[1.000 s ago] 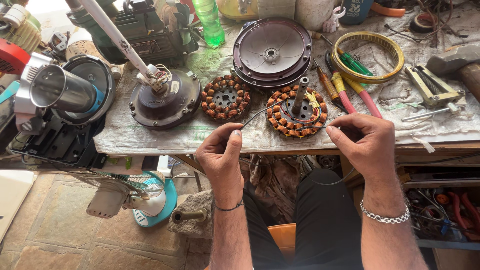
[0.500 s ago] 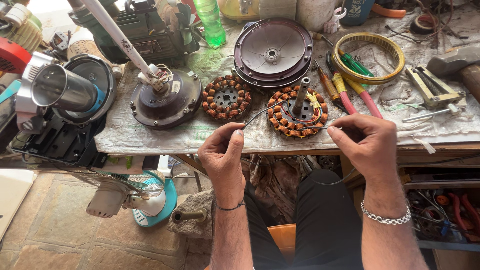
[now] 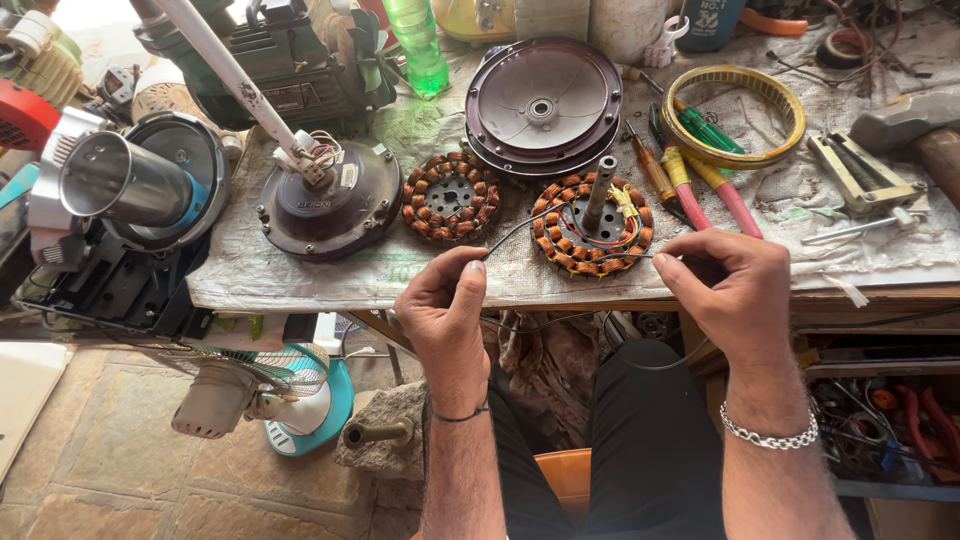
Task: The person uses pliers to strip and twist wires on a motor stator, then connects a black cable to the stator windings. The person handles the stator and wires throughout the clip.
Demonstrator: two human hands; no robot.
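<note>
- Your left hand (image 3: 445, 320) is pinched shut on a thin wire (image 3: 520, 228), thumb and forefinger closed on it at the near edge of the surface (image 3: 300, 280).
- From that pinch the wire rises up and to the right, toward the stator (image 3: 592, 226) that lies just beyond your hands.
- Your right hand (image 3: 728, 295) is curled closed, fingertips pinching another thin lead (image 3: 640, 256) that runs left to the stator's near rim.
- The stator sits flat on the surface, between your two hands and a little farther from you than both; neither hand touches it.
- It has a ring of copper coils, a steel shaft (image 3: 600, 190) standing up from its middle, and red, black and yellow leads lying across its top.
- A second stator (image 3: 452, 197), without a shaft, lies just to its left, above your left hand and apart from it.
- Behind both rests a round maroon cover (image 3: 543, 105).
- To the left stands a dark motor housing (image 3: 330, 205) with a white rod (image 3: 225, 70) slanting out of it.
- To the right of the stator lie screwdrivers (image 3: 690, 185) and a yellow ring (image 3: 735, 115), well clear of your right hand.
- A grey puller (image 3: 862, 180) lies farther right.
- Your right wrist wears a chain bracelet (image 3: 770, 437); your left wears a thin dark band (image 3: 460, 414).
</note>
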